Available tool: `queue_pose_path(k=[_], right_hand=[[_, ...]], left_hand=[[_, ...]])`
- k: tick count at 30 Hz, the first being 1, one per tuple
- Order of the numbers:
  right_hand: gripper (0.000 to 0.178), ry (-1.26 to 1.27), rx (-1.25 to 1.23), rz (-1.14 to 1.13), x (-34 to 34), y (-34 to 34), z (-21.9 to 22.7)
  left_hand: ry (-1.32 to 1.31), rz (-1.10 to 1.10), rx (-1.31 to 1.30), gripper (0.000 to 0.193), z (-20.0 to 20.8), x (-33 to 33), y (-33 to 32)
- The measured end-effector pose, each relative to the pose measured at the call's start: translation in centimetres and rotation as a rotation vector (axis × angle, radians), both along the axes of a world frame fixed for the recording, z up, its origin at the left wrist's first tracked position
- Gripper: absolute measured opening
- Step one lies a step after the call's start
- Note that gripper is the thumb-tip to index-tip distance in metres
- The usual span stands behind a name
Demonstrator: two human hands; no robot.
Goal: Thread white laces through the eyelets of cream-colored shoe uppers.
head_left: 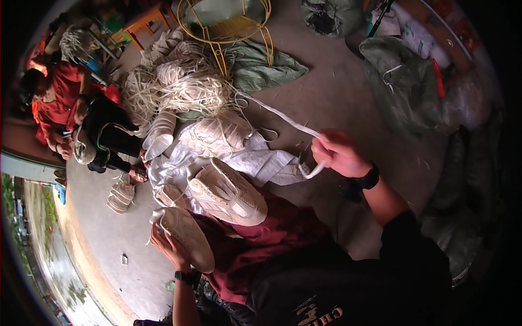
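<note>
My left hand (171, 249) grips the side of a cream sneaker (194, 242) that rests on my lap. A second cream sneaker (234, 198) lies just beside it on the dark red cloth (291, 220) over my legs. Off to the right, my right hand (341, 153) is closed round a white shoelace (283, 117). From this fist the lace stretches up and left to a big tangled heap of laces (190, 84), and a short loose end curls below the fingers. Whether the sneakers have laces in them is hard to make out.
Stacked shoe parts (215, 136) lie on a white woven sack (266, 163) before my knees. Behind the heap stands a yellow round-framed chair (225, 30). At the left a person in red (65, 92) sits handling a shoe. Green sacks (399, 81) lie at the right.
</note>
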State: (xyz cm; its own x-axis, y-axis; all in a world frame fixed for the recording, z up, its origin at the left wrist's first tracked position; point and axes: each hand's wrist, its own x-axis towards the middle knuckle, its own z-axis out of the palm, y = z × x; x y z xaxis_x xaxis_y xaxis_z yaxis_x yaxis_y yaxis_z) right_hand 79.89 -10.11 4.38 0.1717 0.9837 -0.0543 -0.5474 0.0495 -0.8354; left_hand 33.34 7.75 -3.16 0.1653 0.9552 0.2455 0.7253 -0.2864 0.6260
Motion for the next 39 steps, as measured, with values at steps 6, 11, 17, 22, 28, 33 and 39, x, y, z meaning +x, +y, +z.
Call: queue_pose_path(k=[6,11,17,22,28,33,39], right_hand=[[0.034,-0.038,0.159,0.311,-1.9,-7.4,7.9],[0.022,-0.335,0.283,0.56,-4.3,-8.3,11.2],[0.031,-0.172,0.186,0.477,-10.2,-7.7,8.8],[0.024,0.052,0.137,0.462,-10.1,-7.9,10.0],[0.029,0.662,0.105,0.11,-3.8,-9.7,7.4],[0.021,0.74,0.058,-0.239,3.2,-10.9,4.0],[0.018,0.662,0.027,-0.384,6.9,-13.8,1.2]], left_hand=[[-0.021,0.009,-0.044,0.048,2.0,-0.8,-3.7],[-0.064,0.068,0.066,0.05,6.2,1.0,-5.7],[-0.402,-0.765,-0.618,0.045,19.4,11.3,-14.1],[-0.429,-0.929,-1.15,0.026,18.5,14.1,-19.2],[-0.614,-0.749,-0.901,0.01,22.7,13.6,-18.2],[0.003,-0.466,0.062,0.028,26.3,8.4,-15.7],[0.119,0.092,0.434,0.027,29.5,0.8,-13.4]])
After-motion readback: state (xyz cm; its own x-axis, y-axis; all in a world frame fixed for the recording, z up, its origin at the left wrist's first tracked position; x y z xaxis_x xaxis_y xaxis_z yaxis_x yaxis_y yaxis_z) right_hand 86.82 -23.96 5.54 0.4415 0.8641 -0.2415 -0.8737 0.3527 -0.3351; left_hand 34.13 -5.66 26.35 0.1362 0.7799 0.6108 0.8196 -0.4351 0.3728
